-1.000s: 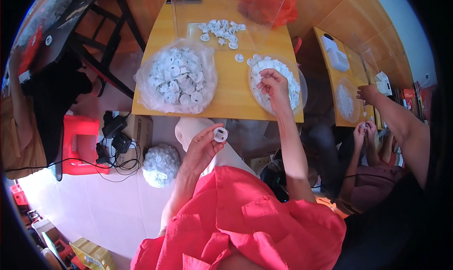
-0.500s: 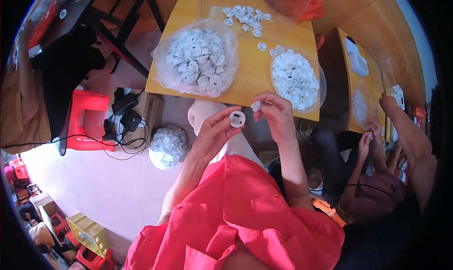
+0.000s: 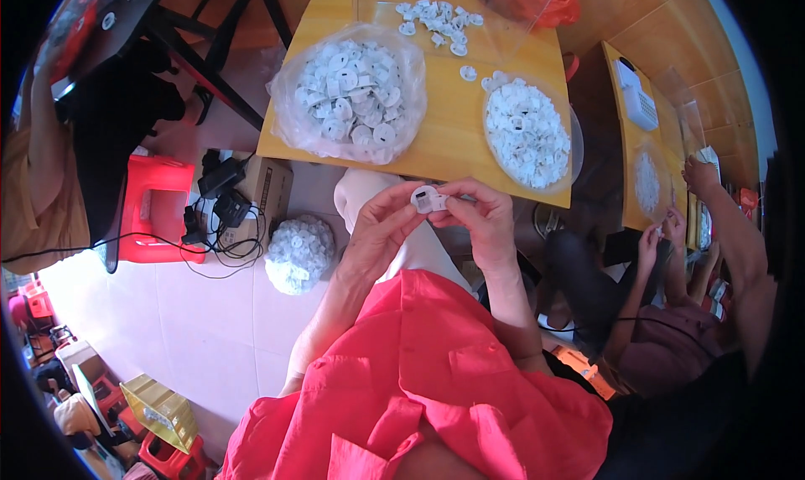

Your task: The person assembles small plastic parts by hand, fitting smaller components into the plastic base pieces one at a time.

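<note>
Nearest, the left hand [image 3: 381,233] and right hand [image 3: 482,220] are meeting above the lap, just short of the counter [image 3: 453,140]. Fingers of both are pinching one small white plastic fitting [image 3: 428,199] between them. Farther left, a clear bag of white parts [image 3: 348,90] is sitting on the counter; farther right, a round tray of white pieces [image 3: 528,132]. Farthest, loose white pieces [image 3: 436,19] are lying scattered.

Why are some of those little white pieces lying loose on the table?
A handful of white pieces lie scattered on the far end of the yellow table, outside the bag and the bowl. Another bag of pieces sits on the floor. Nothing looks broken.
</note>
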Motion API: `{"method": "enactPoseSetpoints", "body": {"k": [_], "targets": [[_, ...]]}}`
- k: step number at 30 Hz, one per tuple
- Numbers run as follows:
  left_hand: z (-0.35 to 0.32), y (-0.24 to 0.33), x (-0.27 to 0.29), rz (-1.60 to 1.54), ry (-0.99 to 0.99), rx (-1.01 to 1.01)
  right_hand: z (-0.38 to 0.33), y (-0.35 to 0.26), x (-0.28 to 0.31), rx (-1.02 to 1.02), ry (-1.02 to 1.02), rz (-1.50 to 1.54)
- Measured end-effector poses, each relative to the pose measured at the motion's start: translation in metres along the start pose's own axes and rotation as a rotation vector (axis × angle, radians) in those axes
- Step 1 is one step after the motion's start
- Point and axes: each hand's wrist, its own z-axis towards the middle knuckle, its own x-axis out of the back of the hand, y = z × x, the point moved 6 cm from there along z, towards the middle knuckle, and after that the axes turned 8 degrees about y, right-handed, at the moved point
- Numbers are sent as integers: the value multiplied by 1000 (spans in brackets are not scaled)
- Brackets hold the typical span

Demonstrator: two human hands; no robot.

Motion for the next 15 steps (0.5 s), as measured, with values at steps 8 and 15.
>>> {"method": "enactPoseSetpoints", "body": {"k": [8, 15], "targets": [[-1, 3, -2, -12, 49, 14, 1, -3, 1, 56, 40, -66], [-1, 0, -1, -14, 35, 13, -4, -12, -9, 174, 57, -186]]}}
